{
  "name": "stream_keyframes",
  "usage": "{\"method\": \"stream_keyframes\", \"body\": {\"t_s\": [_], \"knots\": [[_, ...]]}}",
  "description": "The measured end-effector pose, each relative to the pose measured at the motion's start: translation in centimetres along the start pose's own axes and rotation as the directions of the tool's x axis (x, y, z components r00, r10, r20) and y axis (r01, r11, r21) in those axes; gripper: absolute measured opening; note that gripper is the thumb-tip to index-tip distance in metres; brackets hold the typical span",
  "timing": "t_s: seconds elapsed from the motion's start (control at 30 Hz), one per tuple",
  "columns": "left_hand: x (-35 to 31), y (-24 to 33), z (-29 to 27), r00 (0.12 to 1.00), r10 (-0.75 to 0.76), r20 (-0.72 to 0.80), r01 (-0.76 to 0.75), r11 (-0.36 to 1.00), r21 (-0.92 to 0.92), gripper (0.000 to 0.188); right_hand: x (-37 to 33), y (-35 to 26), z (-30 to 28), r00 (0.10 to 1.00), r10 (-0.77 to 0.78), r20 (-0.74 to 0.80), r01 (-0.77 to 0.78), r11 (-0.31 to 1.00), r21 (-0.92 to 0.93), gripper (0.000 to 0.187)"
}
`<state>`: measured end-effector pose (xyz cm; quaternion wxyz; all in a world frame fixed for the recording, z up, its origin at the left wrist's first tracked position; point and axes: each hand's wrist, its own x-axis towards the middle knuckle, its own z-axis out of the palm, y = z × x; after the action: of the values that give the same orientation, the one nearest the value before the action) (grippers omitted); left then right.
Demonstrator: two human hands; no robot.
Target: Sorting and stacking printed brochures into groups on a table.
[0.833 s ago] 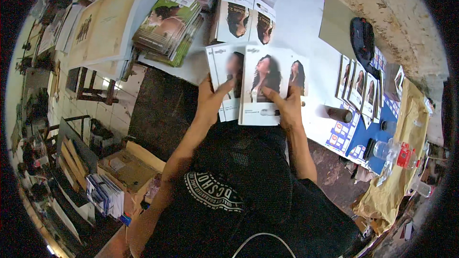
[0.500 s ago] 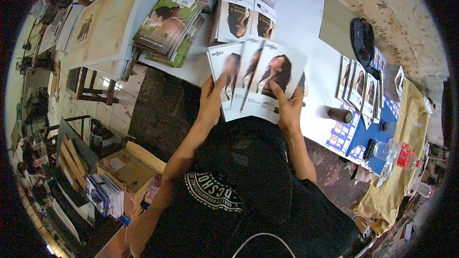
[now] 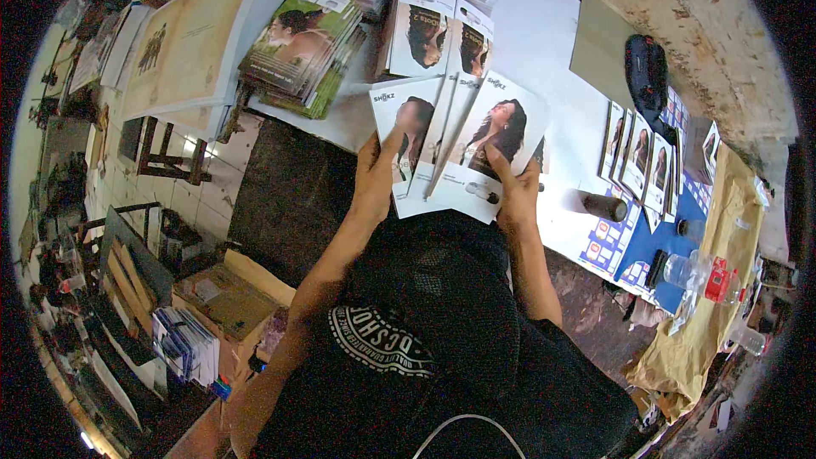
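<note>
Several white printed cards [image 3: 484,132], each with a picture of a long-haired person, are fanned out between my two hands at the table's front edge. My left hand [image 3: 376,172] is closed on the left side of the fan, its thumb on the leftmost card's picture. On the right, my right hand [image 3: 515,189] grips the frontmost card with the thumb on its face; the fingers behind are hidden. Just beyond the fan, two stacks of white printed cards [image 3: 422,30] lie side by side. A stack of green printed cards [image 3: 302,47] sits to their left.
Large printed sheets [image 3: 183,51] hang over the table's left edge. More fanned cards [image 3: 637,153] lie to the right, near a dark cylindrical object [image 3: 602,205] and a black pouch [image 3: 646,72]. Plastic bottles [image 3: 718,279] stand at far right. A cardboard box [image 3: 229,297] is at lower left.
The front card in my right hand has shifted slightly right and tilted clockwise. The cards behind it have closed up, and both hands keep their grip.
</note>
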<state>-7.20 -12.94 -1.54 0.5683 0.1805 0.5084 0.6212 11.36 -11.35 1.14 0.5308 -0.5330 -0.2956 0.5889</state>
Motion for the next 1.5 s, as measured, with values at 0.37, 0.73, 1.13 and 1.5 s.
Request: {"method": "stream_keyframes", "body": {"t_s": [0.37,0.73,1.13,1.5], "knots": [[0.4,-0.6,0.0,0.997,0.063,0.047,-0.071,0.977,0.199,0.033,0.4,0.5,-1.2,0.969,0.031,0.244,0.016,0.982,-0.187,0.021],[0.8,0.5,-1.0,0.997,0.025,-0.072,-0.03,0.998,-0.06,0.033,4.3,-4.3,-11.1,0.993,-0.064,-0.097,0.067,0.997,0.025,0.052],[0.5,0.0,-2.8,0.999,-0.035,-0.039,0.032,0.997,-0.077,0.038,3.2,-7.4,-9.0,0.741,-0.61,0.282,0.508,0.232,-0.83,0.07],[1.0,-1.2,-6.0,0.99,-0.13,-0.047,0.122,0.982,-0.145,0.047,15.1,-20.1,-39.7,0.845,-0.53,0.08,0.005,-0.14,-0.99,0.055]]}}
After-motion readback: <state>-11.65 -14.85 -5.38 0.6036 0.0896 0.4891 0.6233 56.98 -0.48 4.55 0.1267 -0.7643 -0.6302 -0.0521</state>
